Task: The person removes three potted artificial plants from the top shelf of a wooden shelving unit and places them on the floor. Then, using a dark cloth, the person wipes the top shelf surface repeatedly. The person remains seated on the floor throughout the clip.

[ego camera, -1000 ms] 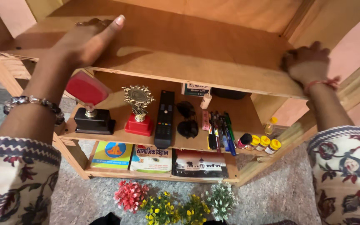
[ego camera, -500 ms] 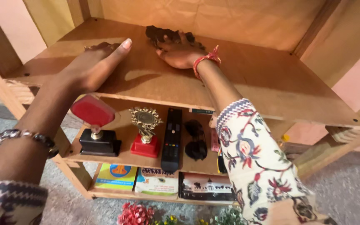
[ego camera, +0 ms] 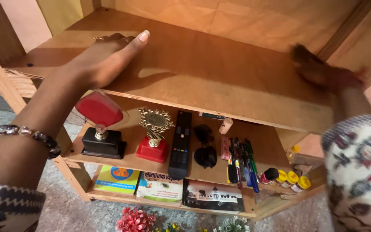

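Big wooden shelf unit (ego camera: 18,92) takes up most of the view, and its top shelf board (ego camera: 220,81) is what both hands are on. The left hand (ego camera: 104,62) lies flat on the board's left part, fingers together and stretched out, thumb sticking out toward the middle, not gripping anything. The right hand (ego camera: 323,71) is over at the far right of the same board, near the back corner, but it's blurred so I can't tell how its fingers are set. The shelf below holds a black remote (ego camera: 180,144), a red plaque on a black base (ego camera: 99,124), a gold trophy on a red base (ego camera: 153,135), black sunglasses (ego camera: 205,146), pens (ego camera: 241,161) and small yellow-capped bottles (ego camera: 292,180).
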